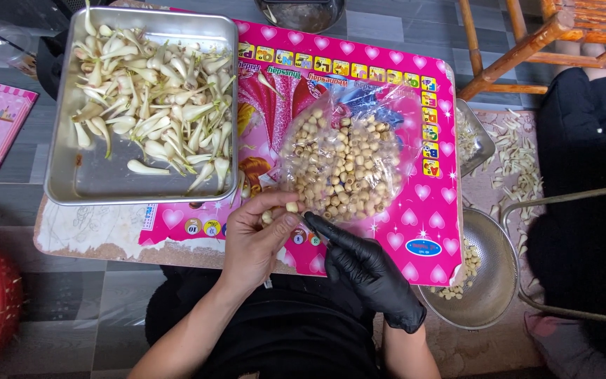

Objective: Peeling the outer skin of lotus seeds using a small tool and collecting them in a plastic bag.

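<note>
Just two hands (257,242), one seed (292,207)

Small round cream seed (292,207), pinched at fingertip level above the pink mat's near edge, just beside a clear bag (345,165) (open, lying flat) of similar seeds.

Tray (64,182) left of seed bag (345,165) (colander (492,281) farther right).
</note>
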